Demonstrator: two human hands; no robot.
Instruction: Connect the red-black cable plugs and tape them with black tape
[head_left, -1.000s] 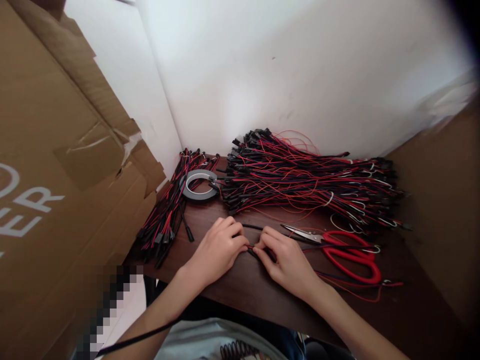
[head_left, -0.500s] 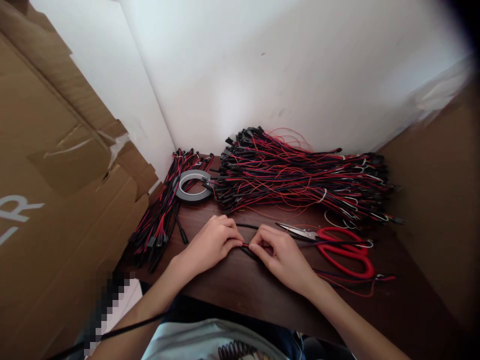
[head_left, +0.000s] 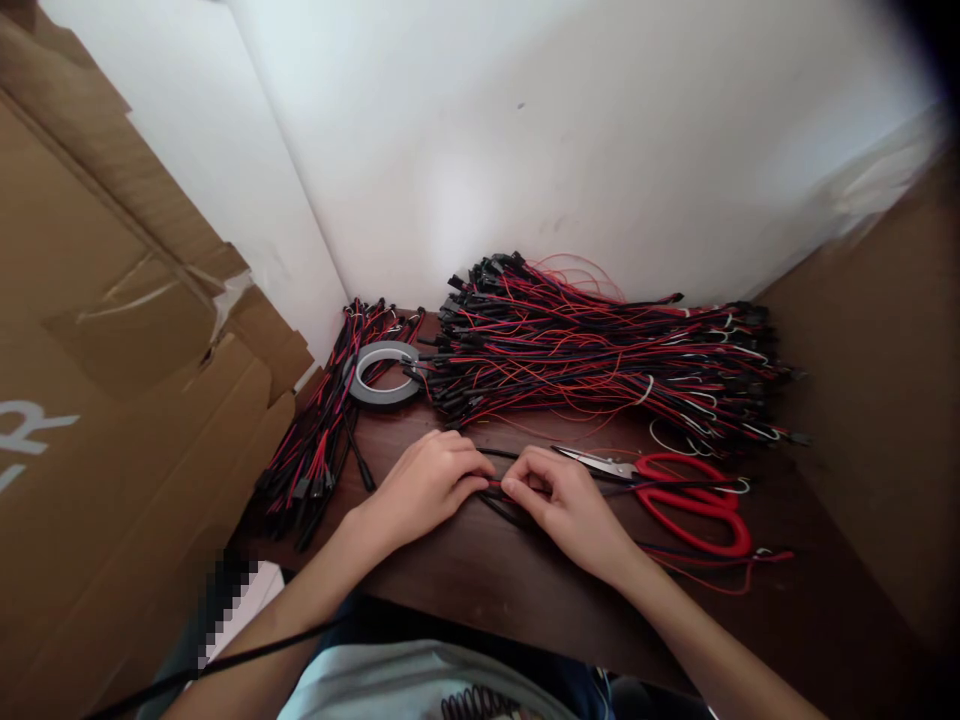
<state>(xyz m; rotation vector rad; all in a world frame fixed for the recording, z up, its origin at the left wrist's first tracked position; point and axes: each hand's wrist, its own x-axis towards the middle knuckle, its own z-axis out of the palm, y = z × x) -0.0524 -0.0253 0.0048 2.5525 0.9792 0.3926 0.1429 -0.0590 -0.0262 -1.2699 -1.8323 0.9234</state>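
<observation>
My left hand [head_left: 435,480] and my right hand [head_left: 559,505] meet near the front middle of the dark brown table. Both pinch a thin red and black wire cable [head_left: 495,487], a short stretch of which shows between the fingertips. Its black ends pass under the hands, and wires come out to the right. Red-handled scissors [head_left: 694,500] lie beside my right hand, blades pointing left, with wires across the handles. Behind my hands is a big pile of red and black wire cables [head_left: 585,350] with black connectors.
A roll of grey tape [head_left: 386,350] rests against a smaller bundle of cables [head_left: 315,450] on the left. Cardboard [head_left: 135,350] walls off the left side, and another cardboard panel [head_left: 870,380] the right. A white wall [head_left: 480,150] rises behind.
My hands stay pinched on the cable; the fingertips have shifted slightly right and come a little closer together. The view has moved slightly.
</observation>
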